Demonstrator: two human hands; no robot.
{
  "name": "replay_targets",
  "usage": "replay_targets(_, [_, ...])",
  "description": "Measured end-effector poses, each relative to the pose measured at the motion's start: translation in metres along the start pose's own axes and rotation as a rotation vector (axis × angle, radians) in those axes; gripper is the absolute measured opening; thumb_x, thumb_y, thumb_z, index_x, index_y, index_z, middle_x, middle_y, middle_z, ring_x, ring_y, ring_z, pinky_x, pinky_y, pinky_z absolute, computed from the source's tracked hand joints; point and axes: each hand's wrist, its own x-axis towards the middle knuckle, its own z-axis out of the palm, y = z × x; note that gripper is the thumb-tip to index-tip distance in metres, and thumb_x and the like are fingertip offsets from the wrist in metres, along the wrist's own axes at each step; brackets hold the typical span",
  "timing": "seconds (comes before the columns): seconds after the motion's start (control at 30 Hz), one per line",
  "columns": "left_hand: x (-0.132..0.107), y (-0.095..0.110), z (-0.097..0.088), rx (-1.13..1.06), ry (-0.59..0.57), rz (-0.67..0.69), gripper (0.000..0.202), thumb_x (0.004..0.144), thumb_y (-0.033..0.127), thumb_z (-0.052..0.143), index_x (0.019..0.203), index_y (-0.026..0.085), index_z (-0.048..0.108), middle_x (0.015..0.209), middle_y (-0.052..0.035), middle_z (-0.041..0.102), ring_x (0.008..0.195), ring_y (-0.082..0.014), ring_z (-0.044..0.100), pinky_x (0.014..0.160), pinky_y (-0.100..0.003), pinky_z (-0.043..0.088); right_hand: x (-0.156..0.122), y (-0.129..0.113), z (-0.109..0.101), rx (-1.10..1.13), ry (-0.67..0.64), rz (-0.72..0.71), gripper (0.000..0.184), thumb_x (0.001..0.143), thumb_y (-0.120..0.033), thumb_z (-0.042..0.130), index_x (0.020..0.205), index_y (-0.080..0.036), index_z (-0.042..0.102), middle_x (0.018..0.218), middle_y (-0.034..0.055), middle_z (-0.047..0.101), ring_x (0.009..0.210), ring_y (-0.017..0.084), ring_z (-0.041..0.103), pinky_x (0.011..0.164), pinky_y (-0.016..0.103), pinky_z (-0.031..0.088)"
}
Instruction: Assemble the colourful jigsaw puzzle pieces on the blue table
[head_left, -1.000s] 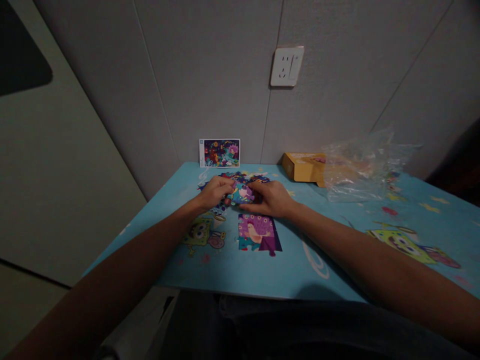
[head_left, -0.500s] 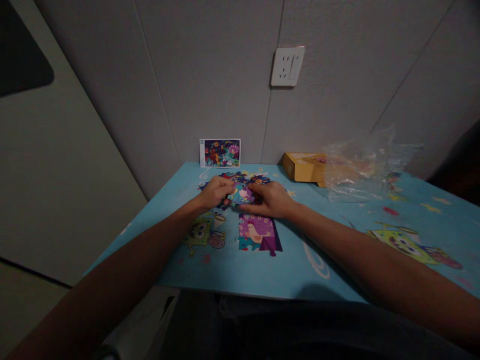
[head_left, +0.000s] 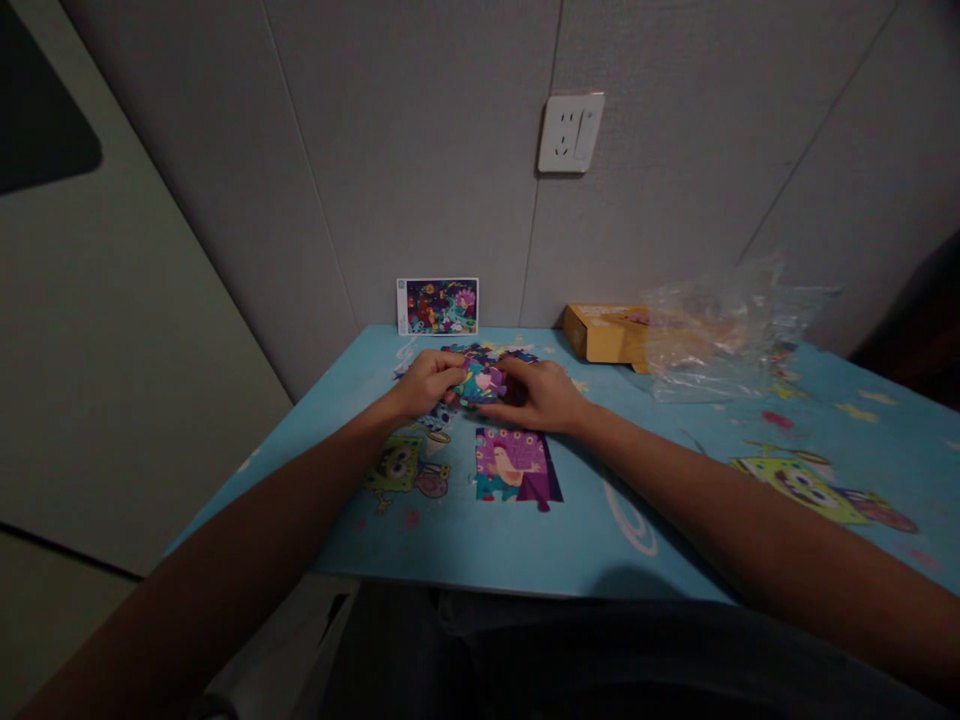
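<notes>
While forearms (head_left: pixel 300 475) slant inward, curled hands (head_left: pixel 429 384) (head_left: pixel 551 395) flank a puzzle section (head_left: pixel 481 386).

The table (head_left: pixel 465 550) has a light-blue top printed with yellow cartoon figures (head_left: pixel 802 487), stars and white swirls. A joined purple puzzle section (head_left: pixel 514 465) lies flat near its front edge. Loose puzzle pieces (head_left: pixel 486 351) spread farther back. At the far edge stand a picture card (head_left: pixel 439 306) and, farther right, a yellow box (head_left: pixel 606 335), partly covered by a clear plastic bag (head_left: pixel 709 345).
</notes>
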Motion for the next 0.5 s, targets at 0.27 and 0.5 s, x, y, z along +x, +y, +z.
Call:
replay_targets(0.27, [0.007,-0.01,-0.009,0.155,0.262,0.013,0.029,0.072,0.031,0.049,0.048,0.02,0.037,0.042,0.0039,0.039,0.042,-0.0091,0.036,0.046,-0.024,0.025,0.004,0.016,0.007,-0.223,0.07,0.305,0.039,0.089,-0.045,0.05,0.109,-0.017,0.068,0.105,0.015,0.067,0.097,0.029,0.056,0.08,0.038,0.04])
replay_targets(0.5, [0.009,-0.014,-0.008,0.304,0.332,-0.004,0.033,0.076,0.034,0.046,0.048,0.02,0.036,0.043,0.0039,0.037,0.044,-0.0097,0.034,0.048,-0.025,0.022,0.001,0.022,0.014,-0.266,-0.112,0.309,0.054,0.083,-0.058,0.054,0.121,-0.02,0.063,0.117,0.0145,0.064,0.103,0.034,0.054,0.082,0.044,0.038])
